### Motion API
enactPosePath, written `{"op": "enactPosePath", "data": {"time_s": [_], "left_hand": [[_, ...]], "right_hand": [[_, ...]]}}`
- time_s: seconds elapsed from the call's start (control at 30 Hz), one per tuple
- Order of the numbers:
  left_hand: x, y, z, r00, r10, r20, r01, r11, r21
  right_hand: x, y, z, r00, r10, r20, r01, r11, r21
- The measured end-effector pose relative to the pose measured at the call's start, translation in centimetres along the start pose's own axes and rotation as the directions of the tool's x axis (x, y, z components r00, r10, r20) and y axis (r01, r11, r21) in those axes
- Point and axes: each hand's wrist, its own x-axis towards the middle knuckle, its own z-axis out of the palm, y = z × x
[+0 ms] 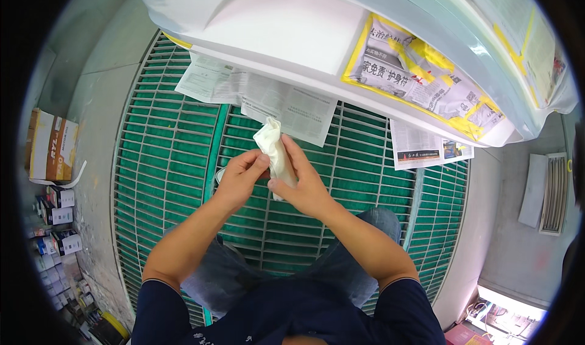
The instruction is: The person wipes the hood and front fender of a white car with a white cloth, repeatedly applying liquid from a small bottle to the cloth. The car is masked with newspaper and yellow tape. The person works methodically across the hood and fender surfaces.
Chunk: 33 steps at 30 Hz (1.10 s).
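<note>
A white folded cloth, crumpled along its length, stands roughly upright between my two hands. My right hand wraps its right side, with the thumb low in front and the fingers behind. My left hand is closed in a pinch at the cloth's left edge. Its fingertips are partly hidden. Just beyond the hands, sheets of newspaper hang below a white and pale grey car bumper.
Yellow tape holds newspaper over the bumper's opening. Metal grating with green beneath forms the floor under me. On the left are a cardboard box and several small boxes. A louvred panel is at the right.
</note>
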Motion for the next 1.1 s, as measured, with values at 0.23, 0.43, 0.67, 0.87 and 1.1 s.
{"op": "enactPosePath", "data": {"time_s": [0.23, 0.43, 0.67, 0.87, 1.1], "left_hand": [[0.2, -0.4, -1.4, 0.998, 0.009, 0.057, -0.011, 0.999, 0.031], [0.2, 0.0, -1.8, 0.999, -0.014, 0.030, 0.016, 0.997, -0.075], [2.1, 2.4, -3.1, 0.955, -0.196, -0.221, 0.122, 0.944, -0.307], [2.3, 0.7, -3.3, 0.940, -0.141, -0.311, 0.103, 0.986, -0.135], [2.2, 0.2, -2.5, 0.983, -0.113, -0.146, 0.134, 0.981, 0.138]], "right_hand": [[0.1, 0.2, 0.5, 0.999, 0.036, -0.005, -0.036, 0.991, -0.125], [0.7, 0.4, -0.3, 0.967, 0.250, -0.043, -0.220, 0.912, 0.345], [2.0, -0.9, -4.6, 0.891, 0.453, 0.045, -0.259, 0.424, 0.868], [1.9, 0.1, -5.6, 0.917, 0.376, 0.134, -0.250, 0.279, 0.927], [1.2, -0.2, -5.3, 0.927, 0.296, 0.232, -0.296, 0.193, 0.935]]}}
